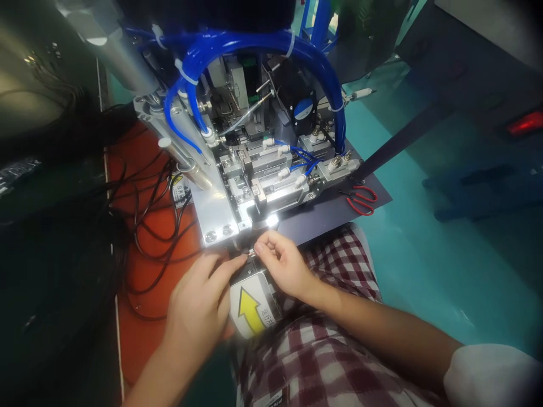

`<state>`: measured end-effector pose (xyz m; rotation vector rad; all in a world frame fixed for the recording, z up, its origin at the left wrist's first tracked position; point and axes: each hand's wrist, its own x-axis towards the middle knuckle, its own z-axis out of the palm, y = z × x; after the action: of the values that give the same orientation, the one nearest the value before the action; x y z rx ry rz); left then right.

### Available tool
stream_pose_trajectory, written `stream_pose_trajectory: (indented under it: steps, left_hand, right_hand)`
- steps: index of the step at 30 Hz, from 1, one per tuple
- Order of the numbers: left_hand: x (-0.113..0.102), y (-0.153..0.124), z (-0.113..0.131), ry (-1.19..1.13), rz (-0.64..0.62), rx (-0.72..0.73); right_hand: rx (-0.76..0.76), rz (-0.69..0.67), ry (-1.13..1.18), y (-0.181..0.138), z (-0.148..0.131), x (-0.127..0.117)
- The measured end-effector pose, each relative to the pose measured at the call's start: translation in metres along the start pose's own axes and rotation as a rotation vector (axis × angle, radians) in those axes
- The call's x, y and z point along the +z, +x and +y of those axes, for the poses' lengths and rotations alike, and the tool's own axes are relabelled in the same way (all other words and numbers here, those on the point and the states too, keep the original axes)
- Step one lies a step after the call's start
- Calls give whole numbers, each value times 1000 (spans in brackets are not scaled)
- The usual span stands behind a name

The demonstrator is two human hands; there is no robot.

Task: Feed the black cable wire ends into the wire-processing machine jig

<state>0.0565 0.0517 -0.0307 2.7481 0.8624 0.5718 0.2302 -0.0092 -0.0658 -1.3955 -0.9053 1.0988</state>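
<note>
- Teal floor [407, 237]: spreads along the right, beyond the machine.
- Metal assembly machine [271, 169]: fills the upper centre, with slides, fittings and a bright plate at its front edge.
- Checkered garment [322, 345]: maroon and white, covers the person's lap below the machine.
- Orange-red surface [148, 237]: lies left of the machine, under loosely looped black cables [136, 226].
- Dark grey tabletop [314, 223]: extends under the machine's right side.
- Blue pneumatic tubes [263, 40]: arch over the machine in a bundle, tied with pale cable ties.
- Left hand [197, 299]: index finger extended to the work point; its grasp cannot be determined.
- Right hand [282, 263]: thumb and forefinger brought together in a pinch; whether they grip anything is hidden.
- White label [252, 308]: bears a yellow arrow, on the block between the hands.
- Red-handled cutters [362, 199]: rest near the tabletop's right edge.
- Small pale part [251, 252]: lies between the two hands' fingertips, just in front of the machine; details too small to read.
</note>
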Motion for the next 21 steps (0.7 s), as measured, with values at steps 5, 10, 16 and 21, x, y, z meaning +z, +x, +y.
stream_pose_trajectory:
  steps: [5,10,16,21]
  left_hand:
    - [-2,6,2,-102,-12,-24]
    - [-15,4,3,-186,4,-198]
    - [-26,-16,-7,-40,19,-190]
    - [-16,-22,-18,213,41,26]
  right_hand:
    - [5,-15,108,2,1,2]
    - [11,-44,108,2,-2,0]
    - [17,-48,89,1,0,0]
    - [19,-53,80,1,-1,1]
